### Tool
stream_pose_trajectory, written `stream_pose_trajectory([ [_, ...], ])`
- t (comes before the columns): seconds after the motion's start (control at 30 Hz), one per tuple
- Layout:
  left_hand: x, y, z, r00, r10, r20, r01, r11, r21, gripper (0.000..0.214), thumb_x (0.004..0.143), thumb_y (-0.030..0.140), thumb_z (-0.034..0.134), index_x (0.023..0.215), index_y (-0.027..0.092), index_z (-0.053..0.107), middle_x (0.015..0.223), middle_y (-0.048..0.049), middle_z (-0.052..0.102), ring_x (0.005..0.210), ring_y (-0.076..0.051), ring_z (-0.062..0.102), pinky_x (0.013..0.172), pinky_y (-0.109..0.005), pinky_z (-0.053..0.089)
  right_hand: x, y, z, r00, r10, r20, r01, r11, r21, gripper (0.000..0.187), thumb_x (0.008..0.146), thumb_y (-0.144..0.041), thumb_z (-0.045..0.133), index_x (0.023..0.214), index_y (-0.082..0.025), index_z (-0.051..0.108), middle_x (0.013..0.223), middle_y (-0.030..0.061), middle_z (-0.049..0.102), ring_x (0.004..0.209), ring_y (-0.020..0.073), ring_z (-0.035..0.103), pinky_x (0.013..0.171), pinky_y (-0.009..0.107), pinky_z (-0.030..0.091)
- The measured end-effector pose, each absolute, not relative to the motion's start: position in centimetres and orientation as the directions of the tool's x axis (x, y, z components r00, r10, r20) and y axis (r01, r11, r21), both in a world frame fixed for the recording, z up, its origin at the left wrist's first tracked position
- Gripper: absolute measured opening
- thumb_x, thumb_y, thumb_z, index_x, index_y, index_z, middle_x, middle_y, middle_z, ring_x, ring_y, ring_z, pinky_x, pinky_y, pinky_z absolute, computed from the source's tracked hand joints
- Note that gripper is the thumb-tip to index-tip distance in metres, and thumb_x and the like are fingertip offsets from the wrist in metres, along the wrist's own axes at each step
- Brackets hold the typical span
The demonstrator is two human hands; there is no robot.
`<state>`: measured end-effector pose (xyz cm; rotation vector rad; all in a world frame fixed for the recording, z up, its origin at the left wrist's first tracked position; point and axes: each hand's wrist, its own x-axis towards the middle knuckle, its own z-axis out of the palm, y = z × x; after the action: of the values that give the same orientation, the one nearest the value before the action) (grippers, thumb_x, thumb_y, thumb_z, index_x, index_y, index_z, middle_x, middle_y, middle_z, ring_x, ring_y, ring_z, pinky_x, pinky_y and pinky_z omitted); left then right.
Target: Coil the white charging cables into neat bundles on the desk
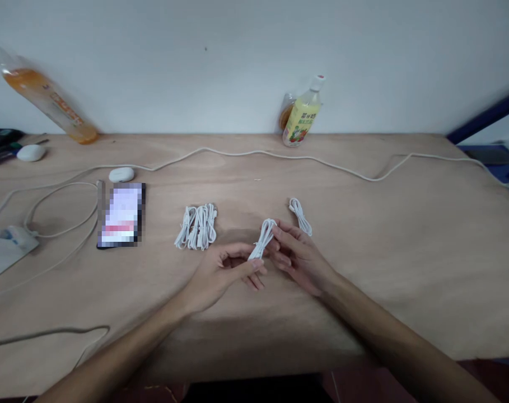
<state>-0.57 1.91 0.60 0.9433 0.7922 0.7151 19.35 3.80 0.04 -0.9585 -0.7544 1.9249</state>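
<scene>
From the head view, both hands meet above the middle of the bench. The left hand pinches the lower end of a coiled white cable, and the right hand closes its fingers on the upper loops. The cable looks light, limp and likely to uncoil, so it is best gripped around its bunched middle. A cable pile lies to the left.

Bare table lies open rightward; cable bundles, a phone and long cord crowd left and back.
</scene>
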Motion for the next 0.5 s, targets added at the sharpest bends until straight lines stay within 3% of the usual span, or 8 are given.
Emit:
stream_pose_trajectory([
  [0.3,-0.7,2.0,0.3,0.430,0.876,-0.216,-0.137,0.300,0.944,0.042,0.099,0.051,0.077,0.113,0.012,0.081,0.088,-0.0064,0.080,0.070,-0.017,0.077,0.071,-0.030,0.067,19.2,3.9,0.0,-0.281,0.892,-0.353,-0.411,-0.444,-0.796,0.052,0.070,-0.058,0.101,0.086,-0.021,0.067,0.053,-0.0118,0.046,0.042,0.0043,0.025,0.038,0.018,0.017],
  [0.43,-1.3,1.5,2.1,0.346,0.938,-0.040,0.131,-0.005,0.991,0.038,0.106,0.044,0.066,0.129,0.016,0.077,0.093,-0.0055,0.080,0.078,-0.019,0.076,0.072,-0.030,0.065,19.2,4.0,0.3,-0.244,0.890,-0.385,-0.426,-0.455,-0.782,0.055,0.065,-0.058,0.103,0.084,-0.021,0.068,0.059,-0.0088,0.057,0.041,0.0039,0.032,0.034,0.017,0.020],
  [0.5,-2.2,0.0,3.8,0.279,0.956,0.087,0.363,-0.189,0.912,0.036,0.109,0.039,0.062,0.139,0.022,0.073,0.087,-0.0016,0.076,0.075,-0.017,0.072,0.066,-0.028,0.060,19.2,4.1,0.4,-0.234,0.889,-0.393,-0.435,-0.457,-0.776,0.056,0.064,-0.059,0.103,0.081,-0.020,0.066,0.061,-0.0080,0.058,0.041,0.0037,0.034,0.033,0.016,0.021],
])
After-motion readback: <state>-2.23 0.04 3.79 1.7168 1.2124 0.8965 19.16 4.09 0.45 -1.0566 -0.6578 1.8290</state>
